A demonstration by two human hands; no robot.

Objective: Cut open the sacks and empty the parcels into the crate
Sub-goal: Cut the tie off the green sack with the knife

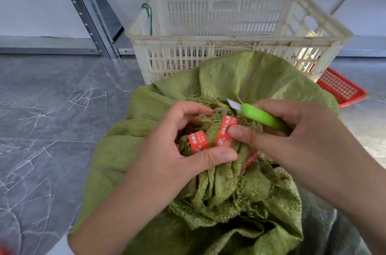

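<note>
A green woven sack (219,196) stands in front of me, its neck bunched and bound with a red printed tie strip (198,142). My left hand (177,150) grips the bunched neck by the strip. My right hand (292,137) holds a green-handled knife (263,118), its white blade pointing up and left above the neck, while the thumb presses a loose end of the red strip. Behind the sack stands a cream slatted plastic crate (240,31). No parcels are visible.
A red plastic basket (342,89) lies on the floor to the right of the crate. A metal shelf post (89,16) slants down at the back left. The grey scratched floor (52,119) spreads to the left.
</note>
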